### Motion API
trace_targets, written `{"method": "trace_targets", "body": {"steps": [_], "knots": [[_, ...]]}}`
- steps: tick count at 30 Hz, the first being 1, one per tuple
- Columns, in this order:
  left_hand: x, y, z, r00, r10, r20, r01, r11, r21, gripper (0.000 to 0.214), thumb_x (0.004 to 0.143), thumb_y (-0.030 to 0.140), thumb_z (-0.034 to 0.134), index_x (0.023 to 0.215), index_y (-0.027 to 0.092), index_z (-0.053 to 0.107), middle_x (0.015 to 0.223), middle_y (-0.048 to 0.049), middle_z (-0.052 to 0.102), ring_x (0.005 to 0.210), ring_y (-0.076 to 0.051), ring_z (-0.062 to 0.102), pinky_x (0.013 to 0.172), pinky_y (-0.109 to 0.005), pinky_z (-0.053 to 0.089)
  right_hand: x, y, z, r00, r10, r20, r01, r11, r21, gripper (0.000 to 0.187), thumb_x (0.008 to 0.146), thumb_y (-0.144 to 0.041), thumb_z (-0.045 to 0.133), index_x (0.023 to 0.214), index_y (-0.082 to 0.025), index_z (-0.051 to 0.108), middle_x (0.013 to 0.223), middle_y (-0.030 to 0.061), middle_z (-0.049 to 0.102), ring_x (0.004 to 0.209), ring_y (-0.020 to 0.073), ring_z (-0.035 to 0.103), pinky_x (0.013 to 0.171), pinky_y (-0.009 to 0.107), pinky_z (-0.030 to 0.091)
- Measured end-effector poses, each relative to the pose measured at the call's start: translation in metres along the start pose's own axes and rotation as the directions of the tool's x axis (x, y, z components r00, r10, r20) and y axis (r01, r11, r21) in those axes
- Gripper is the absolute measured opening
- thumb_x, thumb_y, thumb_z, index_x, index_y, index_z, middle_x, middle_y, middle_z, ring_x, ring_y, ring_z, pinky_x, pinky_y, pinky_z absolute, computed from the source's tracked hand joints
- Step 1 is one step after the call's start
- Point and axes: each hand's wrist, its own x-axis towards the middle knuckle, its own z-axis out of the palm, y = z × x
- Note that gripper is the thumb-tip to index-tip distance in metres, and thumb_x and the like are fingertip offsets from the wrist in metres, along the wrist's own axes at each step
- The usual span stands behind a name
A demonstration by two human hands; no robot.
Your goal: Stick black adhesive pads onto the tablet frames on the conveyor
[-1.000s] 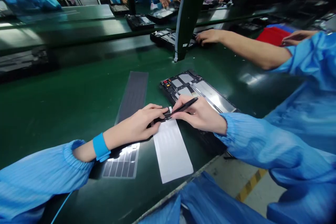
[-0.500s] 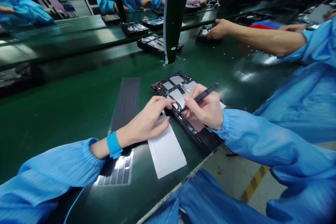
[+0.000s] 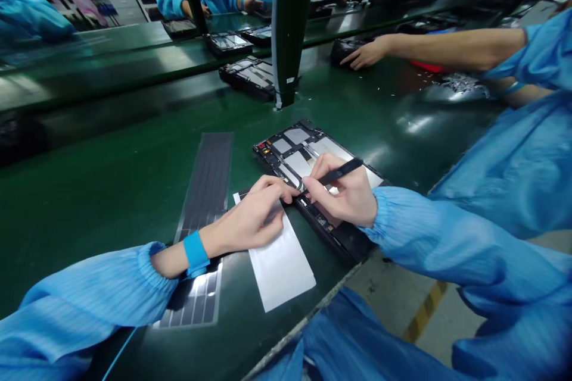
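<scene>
An opened tablet chassis [image 3: 290, 149] lies on the green belt in front of me, its inner parts showing. My right hand [image 3: 348, 190] is closed on black tweezers [image 3: 340, 171], whose tip touches the chassis near its left edge. My left hand [image 3: 252, 220] rests on a white sheet [image 3: 283, 262], fingers curled, with the fingertips pressing at the chassis edge beside the tweezer tip. A blue wrist strap [image 3: 195, 253] circles my left wrist.
A dark strip of small stickers [image 3: 205, 184] lies left of the white sheet. A green post [image 3: 290, 24] stands behind the chassis. More chassis [image 3: 248, 74] sit further along the belt. A co-worker's hand [image 3: 366, 53] reaches in from the right. Other workers sit across the line.
My right hand has tilted the tweezers lower, bringing the tip down on the chassis edge. My left hand has shifted slightly, its fingertips now meeting the tweezer tip. The co-worker's arm moved.
</scene>
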Motion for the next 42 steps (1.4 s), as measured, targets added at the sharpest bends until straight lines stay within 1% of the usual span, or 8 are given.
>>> {"method": "trace_targets", "body": {"steps": [7, 11, 14, 18, 24, 27, 32, 42], "knots": [[0.006, 0.008, -0.022, 0.987, 0.034, 0.157, -0.075, 0.962, 0.261, 0.031, 0.077, 0.005, 0.038, 0.104, 0.012, 0.049, 0.101, -0.0102, 0.058, 0.109, -0.023, 0.041, 0.091, -0.037, 0.042, -0.003, 0.0, -0.001, 0.999, 0.032, -0.01, -0.032, 0.999, 0.035, 0.015, 0.076, -0.011, 0.057, 0.065, -0.016, 0.047, 0.058, -0.0004, 0.049, 0.052, 0.0105, 0.049, 0.048, 0.025, 0.039], [-0.023, -0.014, -0.067, 0.988, -0.152, -0.007, 0.14, 0.89, 0.433, 0.037, 0.084, 0.012, 0.035, 0.12, 0.014, 0.044, 0.129, -0.0098, 0.047, 0.121, -0.022, 0.035, 0.1, -0.041, 0.035, -0.008, 0.005, -0.002, 0.994, 0.092, -0.052, -0.087, 0.993, 0.085, 0.016, 0.076, -0.014, 0.058, 0.065, -0.017, 0.047, 0.06, -0.0005, 0.049, 0.052, 0.0109, 0.05, 0.047, 0.025, 0.04], [-0.062, -0.032, -0.087, 0.938, -0.343, 0.056, 0.258, 0.796, 0.547, 0.04, 0.092, 0.023, 0.028, 0.13, 0.018, 0.039, 0.142, -0.0056, 0.032, 0.131, -0.024, 0.024, 0.105, -0.046, 0.027, -0.005, 0.006, -0.005, 0.978, 0.194, -0.077, -0.181, 0.972, 0.147, 0.015, 0.079, -0.018, 0.057, 0.067, -0.017, 0.048, 0.064, 0.0, 0.051, 0.051, 0.0103, 0.052, 0.047, 0.025, 0.041], [-0.092, -0.026, -0.07, 0.831, -0.556, 0.005, 0.409, 0.617, 0.673, 0.046, 0.095, 0.033, 0.022, 0.137, 0.019, 0.029, 0.144, -0.0055, 0.028, 0.132, -0.027, 0.024, 0.105, -0.05, 0.024, 0.022, -0.01, -0.001, 0.952, 0.252, 0.173, -0.277, 0.951, 0.141, 0.012, 0.08, -0.022, 0.057, 0.071, -0.016, 0.052, 0.069, 0.0014, 0.054, 0.06, 0.0115, 0.055, 0.054, 0.025, 0.044], [-0.078, 0.013, -0.031, 0.783, -0.58, -0.225, 0.502, 0.374, 0.78, 0.045, 0.09, 0.023, 0.026, 0.123, -0.002, 0.045, 0.129, -0.0244, 0.043, 0.119, -0.037, 0.039, 0.098, -0.055, 0.029, 0.065, -0.033, 0.055, 0.826, 0.121, 0.55, -0.303, 0.919, 0.252, 0.009, 0.08, -0.02, 0.057, 0.075, -0.012, 0.054, 0.069, 0.0012, 0.056, 0.062, 0.01, 0.054, 0.058, 0.023, 0.043], [-0.075, 0.008, -0.038, 0.811, -0.555, -0.182, 0.502, 0.504, 0.703, 0.043, 0.09, 0.025, 0.029, 0.121, 0.001, 0.047, 0.128, -0.0222, 0.044, 0.123, -0.035, 0.033, 0.101, -0.053, 0.028, 0.068, -0.029, 0.083, 0.769, 0.175, 0.616, -0.427, 0.856, 0.29, 0.013, 0.08, -0.024, 0.056, 0.074, -0.013, 0.052, 0.068, 0.0012, 0.057, 0.064, 0.011, 0.057, 0.061, 0.024, 0.045], [-0.077, -0.019, -0.071, 0.875, -0.45, 0.178, 0.334, 0.828, 0.451, 0.059, 0.09, 0.04, 0.038, 0.141, 0.019, 0.017, 0.148, -0.0087, 0.013, 0.135, -0.03, 0.01, 0.108, -0.051, 0.017, 0.059, -0.023, 0.096, 0.78, 0.185, 0.598, -0.477, 0.794, 0.377, 0.02, 0.081, -0.033, 0.055, 0.076, -0.013, 0.051, 0.074, 0.0022, 0.058, 0.065, 0.012, 0.058, 0.061, 0.026, 0.046], [-0.079, -0.023, -0.073, 0.818, -0.481, 0.317, 0.322, 0.838, 0.44, 0.113, 0.064, 0.074, 0.052, 0.141, 0.024, -0.014, 0.148, -0.0141, -0.006, 0.134, -0.038, -0.005, 0.104, -0.061, 0.004, 0.053, -0.03, 0.099, 0.815, 0.036, 0.578, -0.306, 0.874, 0.377, 0.017, 0.081, -0.029, 0.056, 0.077, -0.013, 0.056, 0.078, 0.003, 0.057, 0.067, 0.0112, 0.053, 0.061, 0.025, 0.044]]}}
